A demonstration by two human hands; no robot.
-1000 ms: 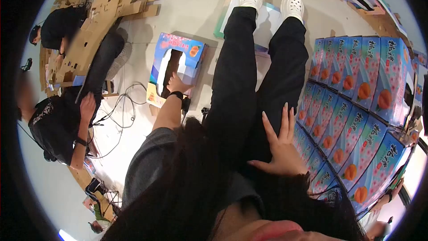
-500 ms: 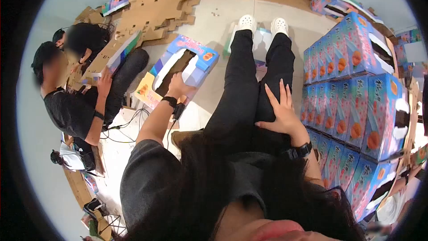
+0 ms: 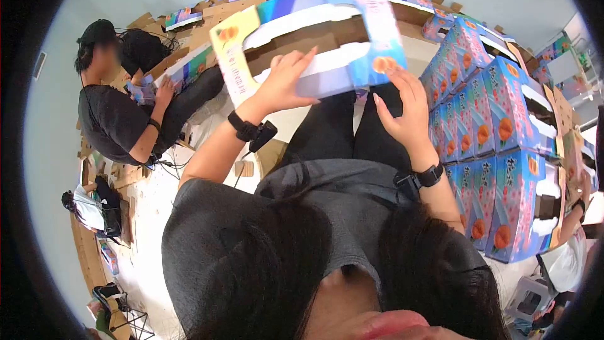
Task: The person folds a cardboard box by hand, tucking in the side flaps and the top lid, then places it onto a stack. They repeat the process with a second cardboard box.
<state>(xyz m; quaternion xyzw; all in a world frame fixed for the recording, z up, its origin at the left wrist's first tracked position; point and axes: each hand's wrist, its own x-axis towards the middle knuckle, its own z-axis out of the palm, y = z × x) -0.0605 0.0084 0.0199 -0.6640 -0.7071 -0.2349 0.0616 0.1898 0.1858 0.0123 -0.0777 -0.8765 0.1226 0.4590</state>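
A printed cardboard box, blue and yellow with orange fruit pictures and a cut-out top, is raised and tilted in front of me above my lap. My left hand grips its near edge, fingers over the rim of the opening and thumb on the outer side. At the box's lower right corner is my right hand, its fingertips at the corner and its thumb held apart from the fingers. Through the opening the brown inside shows.
Stacked boxes of the same print rise close on my right. To my left a seated person handles cardboard; another person's hand is by the stack's far side. Flat cardboard lies along the back wall, and cables run over the floor.
The box has come up from the floor at my left to in front of me, held by my left hand. My right hand has left my thigh and reached the box's corner.
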